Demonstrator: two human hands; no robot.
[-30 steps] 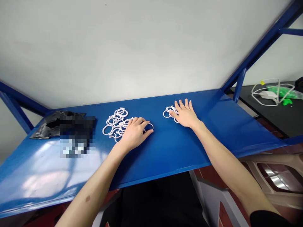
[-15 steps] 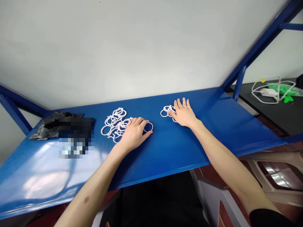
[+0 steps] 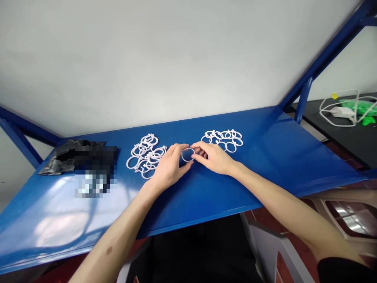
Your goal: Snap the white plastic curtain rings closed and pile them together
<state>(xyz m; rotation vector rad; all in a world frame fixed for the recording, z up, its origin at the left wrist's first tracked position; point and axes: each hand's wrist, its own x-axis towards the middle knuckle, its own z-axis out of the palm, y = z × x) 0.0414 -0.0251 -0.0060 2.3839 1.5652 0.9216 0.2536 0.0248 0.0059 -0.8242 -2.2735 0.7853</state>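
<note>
Fabric, black, lies nearest me at 6 o'clock, below the front edge of the blue table. Clock centred on the white ring, mid-table, 12 toward the wall.

On my feed the left hand comes in from 7: fingers curved, a moderate gap between thumb and forefinger, ring held between them. Right hand, from 4: thumb and forefinger nearly closed, pinching the ring's 3 o'clock side; other fingers curled.

Heap of white rings at 9, overlapping, just beside the left hand. Looser cluster of rings at 2, behind the right hand. Black plastic bag well apart at 9; patch beside it pixelated, contents unreadable to me.

Farther, at 3: side table bearing white adapter and cable. Pale wall fills 12.
</note>
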